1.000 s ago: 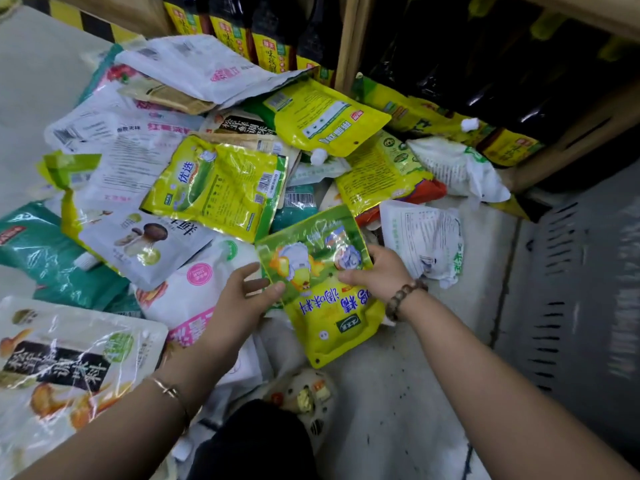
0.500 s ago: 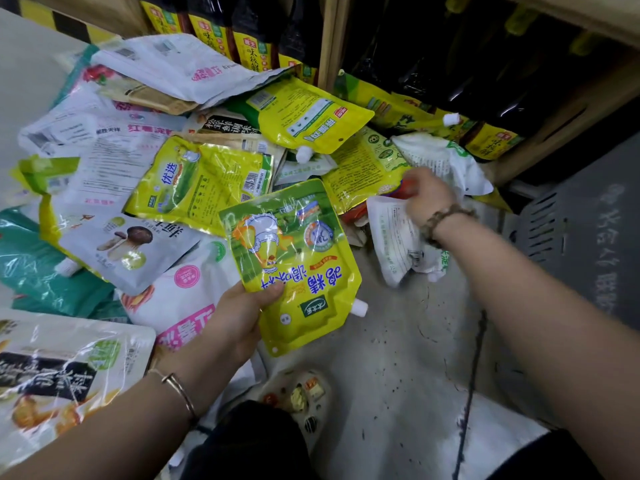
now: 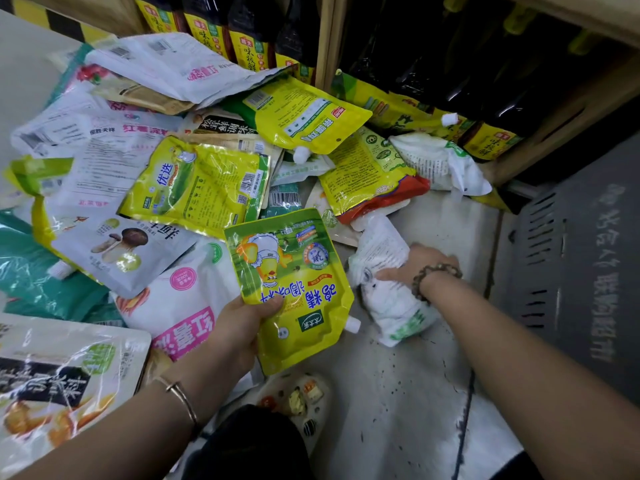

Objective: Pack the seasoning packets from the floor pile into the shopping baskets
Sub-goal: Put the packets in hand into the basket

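The person's left hand (image 3: 239, 327) is gripping a yellow spouted pouch (image 3: 294, 282) by its near left edge, with the thumb pressing on the printed front and the fingers curling behind it. The pouch is being held tilted over the near edge of the pile of seasoning packets (image 3: 104, 161), and its white cap (image 3: 353, 323) is pointing right. To the right, the right hand (image 3: 412, 268) is closing around a white pouch (image 3: 391, 289), with the thumb lying across its front and the fingers wrapping its far side. This pouch is lying on the pale floor (image 3: 398, 393) just beside the pile's right edge, and its near end is crumpling. A beaded bracelet (image 3: 433, 278) is sitting on the right wrist and a thin bangle (image 3: 180, 396) on the left. The pile is spreading across the left and far part of the scene. In it, a yellow-green packet (image 3: 194, 188) is lying flat near the middle, a mushroom-printed packet (image 3: 117, 247) is lying to its near left, and a white bag with pink lettering (image 3: 187, 306) is lying under the left hand. The grey basket (image 3: 571, 254) is standing at the right edge, showing its slotted wall. Dark bottles (image 3: 242, 36) are standing on a wooden shelf (image 3: 325, 39) at the far side. A pale shoe (image 3: 301, 396) with small charms is showing near the bottom centre.
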